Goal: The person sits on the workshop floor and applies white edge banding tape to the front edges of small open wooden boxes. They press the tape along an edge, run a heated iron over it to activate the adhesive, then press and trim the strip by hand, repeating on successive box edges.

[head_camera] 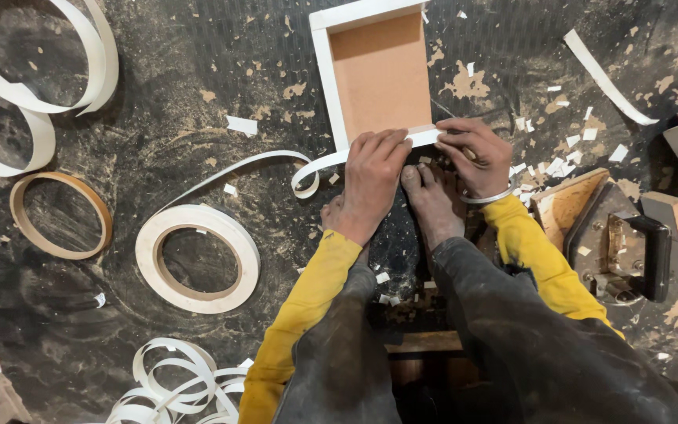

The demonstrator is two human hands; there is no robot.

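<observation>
The small board (380,72), brown-faced with white edging, is lying on the floor (198,78) just ahead of both hands, its long axis running away from the person. The left hand (372,182) is pressing flat on the white edging strip (233,169) at the near edge; the right hand (474,155) is pinching that strip's end. The strip is trailing left to a roll (198,257).

Panel (380,72): on floor, far centre. Left hand (372,182) and right hand (476,155): on the panel's near edge, side by side. Bare foot (433,200): just near of the hands, between them. Tape roll (198,257): left of hands. Hoop (60,214): farther left. Iron (625,251): right, near offcut board (570,198).
</observation>
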